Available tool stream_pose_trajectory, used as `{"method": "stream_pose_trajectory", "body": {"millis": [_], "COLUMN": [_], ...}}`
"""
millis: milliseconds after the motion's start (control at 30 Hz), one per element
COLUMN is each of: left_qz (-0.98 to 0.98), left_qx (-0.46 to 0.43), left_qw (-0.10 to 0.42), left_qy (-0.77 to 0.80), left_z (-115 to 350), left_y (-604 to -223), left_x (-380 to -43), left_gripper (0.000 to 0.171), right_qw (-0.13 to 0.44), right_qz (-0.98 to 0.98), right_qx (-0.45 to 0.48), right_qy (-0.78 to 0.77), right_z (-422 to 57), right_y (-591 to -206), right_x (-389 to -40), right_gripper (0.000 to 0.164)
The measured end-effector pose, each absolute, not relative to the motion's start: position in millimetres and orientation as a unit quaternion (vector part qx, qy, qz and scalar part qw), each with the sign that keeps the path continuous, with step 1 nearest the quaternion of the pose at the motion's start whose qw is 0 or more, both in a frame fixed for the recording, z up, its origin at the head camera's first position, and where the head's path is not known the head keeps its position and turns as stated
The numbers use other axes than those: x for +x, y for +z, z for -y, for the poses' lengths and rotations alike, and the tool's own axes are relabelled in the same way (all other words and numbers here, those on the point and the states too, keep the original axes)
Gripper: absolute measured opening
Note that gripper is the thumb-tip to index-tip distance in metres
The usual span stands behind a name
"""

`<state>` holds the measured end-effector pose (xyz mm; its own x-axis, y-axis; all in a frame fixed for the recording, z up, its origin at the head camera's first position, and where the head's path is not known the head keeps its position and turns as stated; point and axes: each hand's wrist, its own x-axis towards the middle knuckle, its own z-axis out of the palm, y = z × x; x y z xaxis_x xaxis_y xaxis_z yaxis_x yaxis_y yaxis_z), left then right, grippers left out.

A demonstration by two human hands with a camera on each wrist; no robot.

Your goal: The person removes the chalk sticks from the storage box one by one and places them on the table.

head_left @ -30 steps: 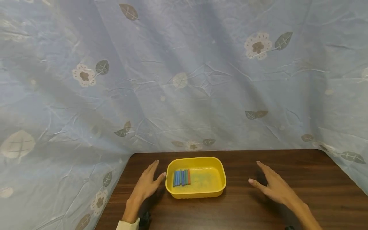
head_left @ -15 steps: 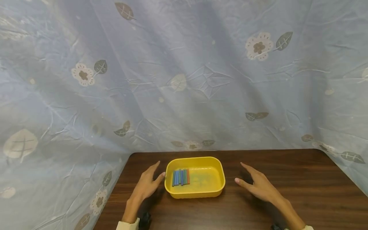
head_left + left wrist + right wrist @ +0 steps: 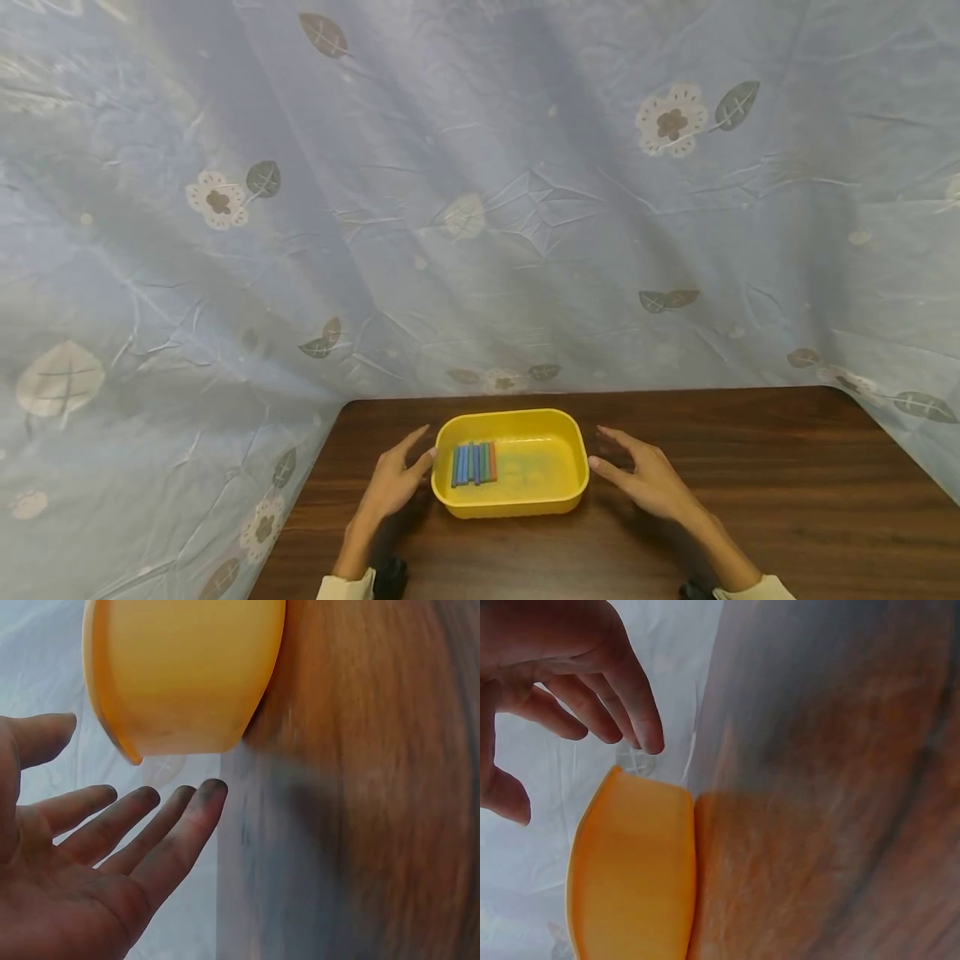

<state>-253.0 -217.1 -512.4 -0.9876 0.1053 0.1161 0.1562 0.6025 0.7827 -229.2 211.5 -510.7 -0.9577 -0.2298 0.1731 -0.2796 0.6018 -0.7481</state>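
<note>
left hand (image 3: 394,482) and right hand (image 3: 656,482), loosely spread, flank a smooth, rounded tray (image 3: 543,471) (slim sticks (image 3: 474,464)).

A person wears a cream left sleeve (image 3: 347,587) and matching right sleeve (image 3: 756,588), with a black left wrist device (image 3: 390,577) and similar right wrist device (image 3: 696,591) on the inner sides.

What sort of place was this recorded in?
Probably a curtained tabletop work spot: a dark brown, wood-grained table holds a rectangular yellow tray of slim coloured sticks, and a pale blue sheet printed with leaves and flowers hangs behind.
</note>
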Motion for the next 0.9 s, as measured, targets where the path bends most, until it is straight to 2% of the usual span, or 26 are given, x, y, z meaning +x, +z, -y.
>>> {"method": "stream_pose_trajectory", "body": {"millis": [167,633,900], "left_qz": [0.869,0.831,0.827], "left_qx": [-0.059,-0.052,-0.057], "left_qw": [0.006,-0.014,-0.021], "left_qy": [-0.491,-0.553,-0.559], "left_z": [212,205,209], "left_y": [-516,-525,-528], "left_x": [-254,-257,-259], "left_gripper": [0.056,0.053,0.05], "right_qw": [0.034,0.037,0.034], "right_qz": [0.892,0.881,0.874], "right_qx": [0.133,0.127,0.154], "right_qy": [0.431,0.454,0.459], "right_z": [-205,-185,-168], "right_y": [-506,-494,-491], "right_x": [-231,-235,-236], "right_gripper": [0.068,0.06,0.062]}}
